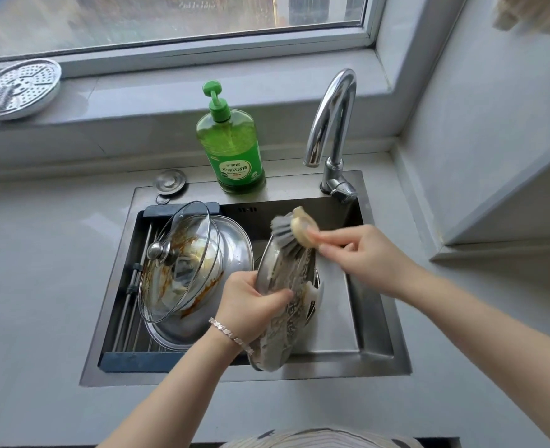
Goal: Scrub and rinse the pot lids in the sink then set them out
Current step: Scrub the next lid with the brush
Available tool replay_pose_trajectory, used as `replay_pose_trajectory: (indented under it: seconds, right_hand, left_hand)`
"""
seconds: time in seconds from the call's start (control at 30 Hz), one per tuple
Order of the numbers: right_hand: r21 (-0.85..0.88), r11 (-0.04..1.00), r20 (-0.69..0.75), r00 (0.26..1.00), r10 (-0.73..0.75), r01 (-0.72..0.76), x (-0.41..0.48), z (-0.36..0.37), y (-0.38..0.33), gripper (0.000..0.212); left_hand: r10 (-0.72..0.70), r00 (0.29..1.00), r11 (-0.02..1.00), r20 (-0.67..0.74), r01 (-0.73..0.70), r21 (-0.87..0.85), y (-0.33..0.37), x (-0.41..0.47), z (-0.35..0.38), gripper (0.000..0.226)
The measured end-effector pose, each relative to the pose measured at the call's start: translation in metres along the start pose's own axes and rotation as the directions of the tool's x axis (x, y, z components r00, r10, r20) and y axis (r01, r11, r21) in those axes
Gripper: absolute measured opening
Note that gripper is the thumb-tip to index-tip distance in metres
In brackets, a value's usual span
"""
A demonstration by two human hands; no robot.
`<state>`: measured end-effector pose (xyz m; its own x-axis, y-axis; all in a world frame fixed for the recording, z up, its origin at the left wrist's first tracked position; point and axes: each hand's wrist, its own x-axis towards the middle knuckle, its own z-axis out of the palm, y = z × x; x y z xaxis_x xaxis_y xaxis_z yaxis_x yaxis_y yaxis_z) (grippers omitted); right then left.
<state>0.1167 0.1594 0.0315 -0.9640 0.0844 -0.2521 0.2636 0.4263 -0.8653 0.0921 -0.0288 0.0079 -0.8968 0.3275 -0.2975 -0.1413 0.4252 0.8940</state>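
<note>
My left hand [251,302] grips a soapy metal pot lid [286,305] by its left rim, holding it on edge over the steel sink [373,318]. My right hand [364,253] holds a scrub brush [294,229] with grey bristles pressed against the lid's top edge. On the left, a glass lid [176,263] with a metal knob and brown sauce smears leans on a steel lid [231,247]. Both rest on a drain rack [131,302] across the sink's left half.
A green dish soap bottle [231,147] stands behind the sink, with the chrome faucet [331,130] to its right. A round sink plug [170,182] lies at the back left. A perforated steamer plate [18,88] sits on the windowsill. Grey countertop surrounds the sink.
</note>
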Motion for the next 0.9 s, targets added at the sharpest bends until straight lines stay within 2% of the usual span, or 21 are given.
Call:
replay_pose_trajectory:
  seconds: [0.03,0.2,0.27,0.33,0.37,0.47,0.5,0.6,0.77,0.9]
  right_hand:
    - [-0.006,1.000,0.022,1.000,0.005,-0.005,-0.002,0.001,-0.001,0.035]
    - [0.099,0.977,-0.120,0.972,0.201,-0.190,0.011,-0.018,0.019,0.033]
    - [0.150,0.981,-0.134,0.981,0.143,-0.123,0.005,-0.004,0.014,0.033]
    - [0.186,0.981,-0.068,0.995,0.076,-0.063,-0.004,0.010,0.008,0.033]
    - [0.199,0.977,-0.090,0.992,0.091,-0.072,-0.002,0.009,0.010,0.033]
    - [0.273,0.941,-0.197,0.946,0.258,-0.200,0.011,0.006,0.028,0.033]
    - [0.276,0.941,-0.202,0.946,0.255,-0.195,0.009,0.012,0.028,0.033]
    - [0.263,0.962,-0.140,0.983,0.115,-0.075,-0.010,0.038,0.019,0.033]
    - [0.327,0.933,-0.240,0.942,0.233,-0.148,0.006,0.033,0.037,0.033]
    - [0.354,0.933,-0.160,0.980,0.119,-0.055,-0.005,0.047,0.034,0.031]
  left_hand:
    - [0.003,1.000,1.000,0.001,-0.003,-0.001,-0.001,0.001,-0.002,0.011]
    - [0.079,0.995,0.997,0.063,-0.078,-0.008,0.005,-0.004,0.002,0.007]
    - [0.056,0.998,0.997,0.016,-0.055,-0.057,0.007,-0.001,0.000,0.012]
    - [0.020,0.999,0.994,-0.026,-0.023,-0.110,0.009,0.001,-0.004,0.022]
    - [0.006,0.999,0.990,-0.033,-0.010,-0.140,0.010,0.000,-0.005,0.026]
    - [0.004,0.999,0.982,-0.035,-0.010,-0.186,0.015,-0.004,-0.004,0.033]
    - [-0.001,0.999,0.980,-0.049,-0.008,-0.199,0.017,-0.004,-0.004,0.033]
    - [-0.045,0.994,0.950,-0.098,0.012,-0.313,0.019,0.001,-0.009,0.027]
    - [-0.020,0.993,0.944,-0.115,-0.019,-0.328,0.021,-0.003,-0.009,0.024]
    - [-0.040,0.983,0.921,-0.178,-0.033,-0.389,0.018,-0.001,-0.009,0.023]
